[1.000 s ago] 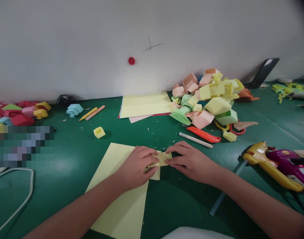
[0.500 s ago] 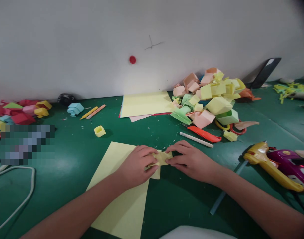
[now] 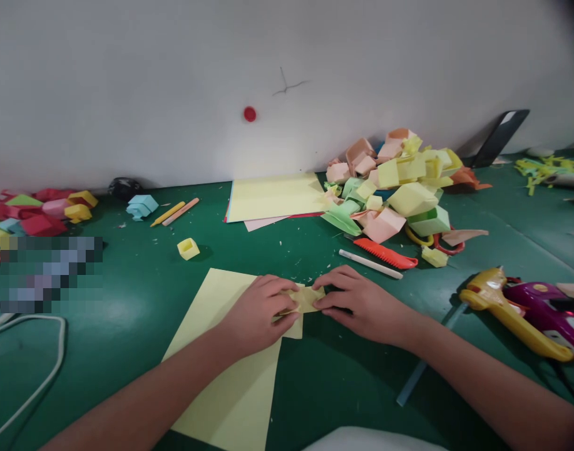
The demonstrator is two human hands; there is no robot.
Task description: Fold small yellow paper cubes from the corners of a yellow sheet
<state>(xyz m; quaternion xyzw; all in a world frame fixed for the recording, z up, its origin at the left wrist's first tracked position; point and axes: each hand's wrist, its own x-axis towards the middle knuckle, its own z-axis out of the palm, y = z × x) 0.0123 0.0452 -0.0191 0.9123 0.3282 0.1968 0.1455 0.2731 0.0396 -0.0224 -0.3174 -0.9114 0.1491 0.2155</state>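
Between my two hands is a small folded piece of yellow paper (image 3: 308, 299). My left hand (image 3: 263, 313) grips its left end, the fingers curled over it and partly hiding it. At the other end my right hand (image 3: 357, 304) pinches the paper with its fingertips. Under my left hand and forearm lies a large pale yellow sheet (image 3: 235, 388), and a small flat yellow piece (image 3: 293, 328) shows at its right edge. Beyond the sheet sits a small open yellow paper box (image 3: 188, 248).
A heap of folded paper shapes (image 3: 413, 199) stands back right, with an orange-red cutter (image 3: 385, 252) and a whitish stick (image 3: 370, 264) before it. A yellow glue gun (image 3: 516, 319) lies right. Stacked sheets (image 3: 277, 197) rest by the wall; a white cable (image 3: 61, 351) curls at left.
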